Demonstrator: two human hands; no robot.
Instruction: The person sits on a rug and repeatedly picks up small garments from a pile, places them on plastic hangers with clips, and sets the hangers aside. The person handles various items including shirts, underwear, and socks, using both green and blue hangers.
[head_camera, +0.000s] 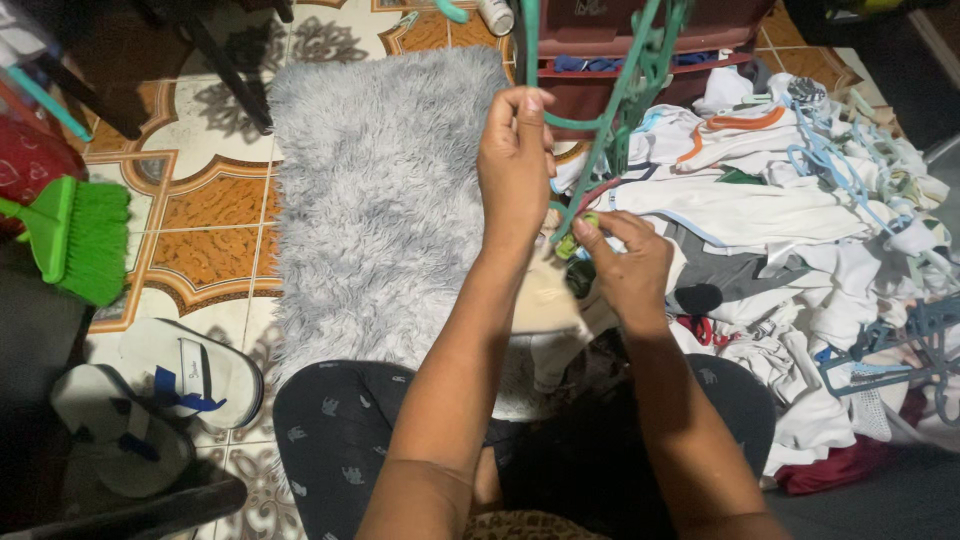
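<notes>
The left hand (515, 165) was closed around a bar of the green clip hanger (610, 110), raised above the grey shaggy rug (380, 200). The right hand (625, 262) pinched a green clothes peg (575, 235) between thumb and fingers, a cream cloth (545, 300) hanging just beneath, beside the pile of white laundry (790, 220).

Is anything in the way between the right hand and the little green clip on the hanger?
No, nothing is in the way. The right hand already pinches the green clip with its fingertips, and the left hand holds the green hanger above it.
</notes>
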